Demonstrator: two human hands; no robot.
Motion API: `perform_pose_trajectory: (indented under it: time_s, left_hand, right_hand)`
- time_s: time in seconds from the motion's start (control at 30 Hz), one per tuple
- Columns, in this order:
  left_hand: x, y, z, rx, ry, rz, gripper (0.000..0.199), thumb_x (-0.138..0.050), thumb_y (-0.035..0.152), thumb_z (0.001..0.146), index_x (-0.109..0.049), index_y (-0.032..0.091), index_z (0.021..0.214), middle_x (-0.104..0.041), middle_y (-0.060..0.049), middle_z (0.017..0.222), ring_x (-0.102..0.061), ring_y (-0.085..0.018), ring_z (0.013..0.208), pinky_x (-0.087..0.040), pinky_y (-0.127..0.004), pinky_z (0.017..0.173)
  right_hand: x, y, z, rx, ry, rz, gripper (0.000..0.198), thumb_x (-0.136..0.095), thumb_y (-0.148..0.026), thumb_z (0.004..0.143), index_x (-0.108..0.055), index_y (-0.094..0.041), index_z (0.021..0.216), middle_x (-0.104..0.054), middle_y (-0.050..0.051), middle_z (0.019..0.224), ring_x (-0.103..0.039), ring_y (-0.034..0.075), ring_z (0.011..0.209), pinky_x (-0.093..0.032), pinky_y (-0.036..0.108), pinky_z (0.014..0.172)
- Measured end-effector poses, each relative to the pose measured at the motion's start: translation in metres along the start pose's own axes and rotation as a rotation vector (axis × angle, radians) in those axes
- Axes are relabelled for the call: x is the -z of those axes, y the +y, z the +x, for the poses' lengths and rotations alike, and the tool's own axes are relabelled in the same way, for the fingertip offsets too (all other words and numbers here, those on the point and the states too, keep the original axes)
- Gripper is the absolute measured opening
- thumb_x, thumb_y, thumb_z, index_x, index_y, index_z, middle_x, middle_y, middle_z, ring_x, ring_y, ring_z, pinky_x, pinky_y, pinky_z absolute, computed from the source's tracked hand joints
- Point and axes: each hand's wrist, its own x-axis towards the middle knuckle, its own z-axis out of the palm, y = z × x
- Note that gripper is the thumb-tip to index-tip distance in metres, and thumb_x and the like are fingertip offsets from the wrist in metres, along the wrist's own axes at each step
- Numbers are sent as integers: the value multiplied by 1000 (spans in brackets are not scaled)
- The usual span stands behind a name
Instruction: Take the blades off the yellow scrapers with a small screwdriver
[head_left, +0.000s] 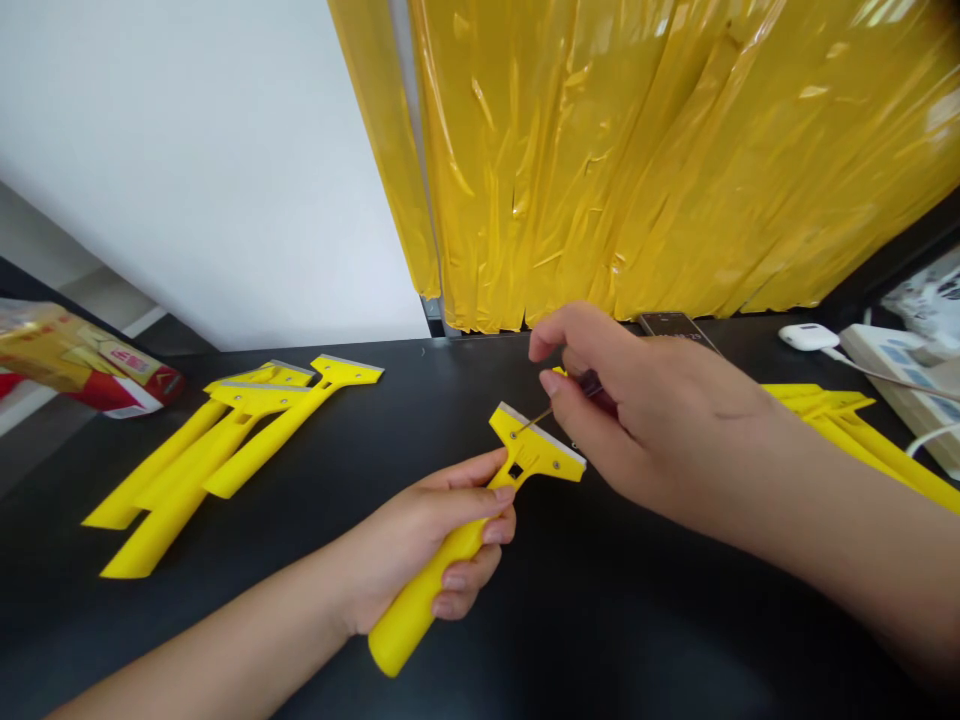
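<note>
My left hand [450, 530] is wrapped round the handle of a yellow scraper [420, 605], its head pointing up and to the right. Two small screws show on that head, with a metal blade edge along its far side. Above it, my right hand [600, 390] is closed on a thin screwdriver [537, 420]. The metal shaft reaches down to the screw on the left side of the head. Most of the screwdriver's handle is hidden by my fingers. A small yellow part shows behind my right fingertips, too covered to make out.
Several assembled yellow scrapers [195, 450] lie on the black table [300, 570] at left, near a red and gold package [97, 360]. More yellow pieces [847, 425] lie at right, beside a power strip [900, 380], a white earphone case [808, 337] and a phone [675, 325]. Yellow film [600, 160] hangs behind.
</note>
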Motion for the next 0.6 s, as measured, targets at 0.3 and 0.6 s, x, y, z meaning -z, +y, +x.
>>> perform_pose_trajectory:
  time_s: [0.3, 0.6]
  left_hand:
    - [2, 2, 0, 13, -12, 4, 18, -63, 33, 104, -51, 25, 95, -50, 7, 75, -32, -4, 42, -27, -14, 35]
    - [3, 1, 2, 23, -7, 1, 15, -62, 34, 105, -51, 25, 98, -50, 7, 76, -32, -3, 42, -28, -14, 34]
  right_hand:
    - [-1, -2, -4, 37, 26, 50, 19, -54, -15, 101, -62, -17, 118, -73, 5, 95, -70, 18, 77, -47, 30, 70]
    - [-1, -2, -5, 22, 18, -48, 15, -54, -21, 102, -64, -18, 113, -69, 0, 74, -65, 18, 61, -42, 31, 60]
